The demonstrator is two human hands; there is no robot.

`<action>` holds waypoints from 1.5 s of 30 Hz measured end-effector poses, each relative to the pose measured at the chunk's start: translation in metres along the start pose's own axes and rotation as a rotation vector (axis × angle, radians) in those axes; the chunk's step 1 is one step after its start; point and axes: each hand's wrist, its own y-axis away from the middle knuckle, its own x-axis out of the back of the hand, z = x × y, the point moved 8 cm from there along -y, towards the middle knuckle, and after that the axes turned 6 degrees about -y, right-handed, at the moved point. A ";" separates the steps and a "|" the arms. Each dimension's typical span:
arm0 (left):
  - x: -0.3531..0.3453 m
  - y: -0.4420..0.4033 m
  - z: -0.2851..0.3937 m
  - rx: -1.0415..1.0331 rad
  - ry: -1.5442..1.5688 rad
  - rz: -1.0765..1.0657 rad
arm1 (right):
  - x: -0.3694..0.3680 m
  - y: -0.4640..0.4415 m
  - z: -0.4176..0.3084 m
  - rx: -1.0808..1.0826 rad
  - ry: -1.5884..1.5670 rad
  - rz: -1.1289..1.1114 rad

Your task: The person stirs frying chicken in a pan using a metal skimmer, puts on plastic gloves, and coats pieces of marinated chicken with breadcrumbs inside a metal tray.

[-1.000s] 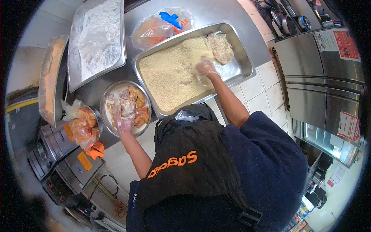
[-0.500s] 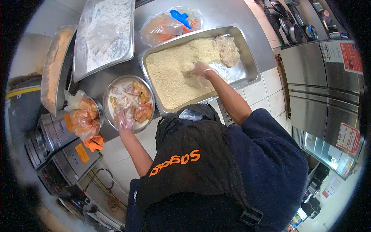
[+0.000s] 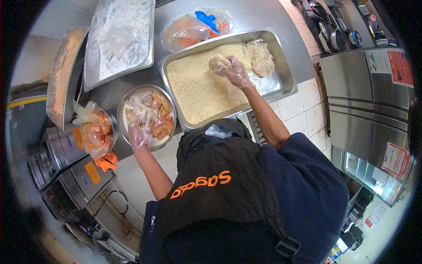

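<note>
My right hand, in a clear plastic glove, grips a crumb-coated piece of meat above the breadcrumbs in a long metal tray. Another coated piece lies at the tray's far right end. My left hand, also gloved, is in the round metal bowl at the left. Meat pieces sit in white liquid there. The left fingers touch a pale piece of meat; whether they close on it is unclear.
A metal tray of white flour stands at the upper left, beside a tub of orange powder. A bag of meat sits left of the bowl. Clear plastic bags with a blue item lie behind the crumb tray.
My right hand has come up out of the crumbs with a coated piece in its fingers. My left hand has moved slightly farther into the bowl since half a second ago.
</note>
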 end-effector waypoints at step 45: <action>-0.264 0.059 0.015 -0.621 -1.219 -0.632 | 0.006 0.011 0.040 0.407 0.430 0.308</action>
